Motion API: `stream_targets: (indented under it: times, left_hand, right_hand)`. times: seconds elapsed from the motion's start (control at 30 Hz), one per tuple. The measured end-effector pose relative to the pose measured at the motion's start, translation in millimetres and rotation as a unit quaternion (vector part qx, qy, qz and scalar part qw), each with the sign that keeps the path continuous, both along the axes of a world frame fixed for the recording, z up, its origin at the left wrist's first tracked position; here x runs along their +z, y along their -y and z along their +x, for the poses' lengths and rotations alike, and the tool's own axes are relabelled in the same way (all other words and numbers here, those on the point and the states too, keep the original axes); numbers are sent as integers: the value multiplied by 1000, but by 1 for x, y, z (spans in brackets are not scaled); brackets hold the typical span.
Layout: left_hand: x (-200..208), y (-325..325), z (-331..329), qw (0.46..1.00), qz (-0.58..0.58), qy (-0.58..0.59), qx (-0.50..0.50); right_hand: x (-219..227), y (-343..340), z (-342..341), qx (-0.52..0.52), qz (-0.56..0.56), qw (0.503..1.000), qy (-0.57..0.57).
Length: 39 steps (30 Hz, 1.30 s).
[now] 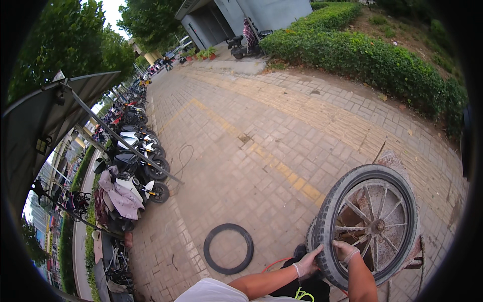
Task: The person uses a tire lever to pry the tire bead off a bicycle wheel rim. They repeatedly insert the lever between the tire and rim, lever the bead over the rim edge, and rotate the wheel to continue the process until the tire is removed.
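Note:
A spoked wheel (377,226) with a black tire (329,214) leans upright at the lower right, its dusty metal spokes facing me. My left hand (308,263), in a thin clear glove, is closed on the tire's outer tread at the lower left. Just to the right, my right hand (345,251), gloved the same way, grips the tire's inner sidewall with the thumb against the rubber. Some fingertips of both hands are hidden by the tire. Behind its left edge shows another dark curved rubber edge (312,230).
A loose black tire (208,246) lies flat on the brick paving. Red tubing (274,265) runs near my left forearm. A rusty stand (395,163) is behind the wheel. Parked scooters (132,187) line the left, beside a canopy pole (121,141). A hedge (362,55) borders the right.

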<state>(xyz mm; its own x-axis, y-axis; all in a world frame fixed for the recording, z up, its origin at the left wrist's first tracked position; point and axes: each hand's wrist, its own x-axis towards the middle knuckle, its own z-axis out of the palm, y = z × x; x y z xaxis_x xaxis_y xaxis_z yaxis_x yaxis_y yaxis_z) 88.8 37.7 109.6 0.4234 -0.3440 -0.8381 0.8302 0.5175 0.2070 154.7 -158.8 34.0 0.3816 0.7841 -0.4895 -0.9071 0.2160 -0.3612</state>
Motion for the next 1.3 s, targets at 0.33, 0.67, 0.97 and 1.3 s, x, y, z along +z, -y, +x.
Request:
stream_targets:
  times: [0.33,0.67,0.97,1.3]
  left_hand:
    - [11,2,-2,1000,-2,7,-3]
    - [-8,-4,2,1000,-18,2,-3]
    - [-9,-7,6,1000,-2,14,-16]
    - [-8,-15,22,995,33,47,-76]
  right_hand:
    - [27,-19,21,-58,13,998,32]
    - [18,2,-1,45,-50,998,-16]
    - [20,1,-4,11,-20,1000,-7]
    - [17,6,-4,58,-71,996,2]
